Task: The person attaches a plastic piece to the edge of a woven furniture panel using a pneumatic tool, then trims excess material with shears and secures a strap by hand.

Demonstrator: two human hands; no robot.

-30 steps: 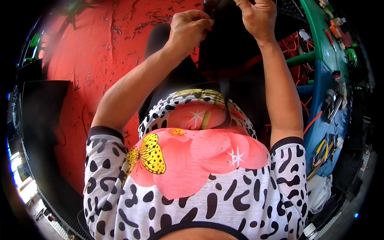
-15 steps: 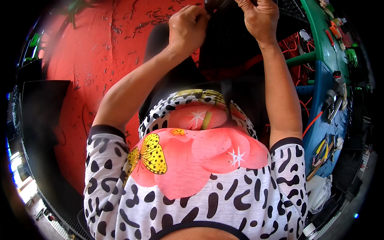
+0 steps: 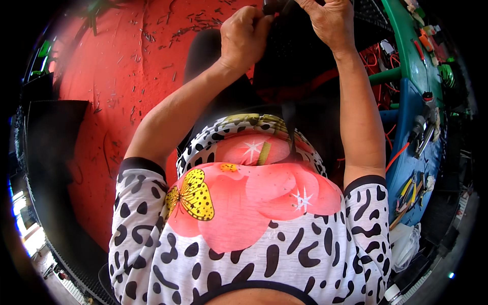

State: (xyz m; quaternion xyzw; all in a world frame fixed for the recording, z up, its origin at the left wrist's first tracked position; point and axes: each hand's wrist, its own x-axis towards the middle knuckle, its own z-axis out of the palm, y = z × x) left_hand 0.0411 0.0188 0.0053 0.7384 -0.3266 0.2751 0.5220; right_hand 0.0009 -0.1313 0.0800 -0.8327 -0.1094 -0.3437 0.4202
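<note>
Near the top edge, both hands are raised over a black surface (image 3: 290, 63) in front of my lap. My left hand (image 3: 245, 39) is curled closed, knuckles up, and what it grips cannot be made out. Just beyond its fingers a small dark piece (image 3: 272, 7) shows at the frame's edge, dark against dark. To the right, my right hand (image 3: 330, 24) has its fingers bent together toward that piece. The picture's edge cuts off its fingertips, so whatever they pinch is hidden. A gap separates the two hands.
Dark slivers lie scattered over the red floor (image 3: 119, 76) at left. On the right stand a green table (image 3: 413, 46) and a blue stool-like surface (image 3: 406, 168) with a power-tool-like device (image 3: 421, 127) and pliers (image 3: 408, 190). Red cables (image 3: 373, 61) hang beside them. Black sheets (image 3: 56, 132) stand at far left.
My left hand has moved slightly right and its wrist has turned a little. My right hand has shifted only slightly, still at the top edge.
</note>
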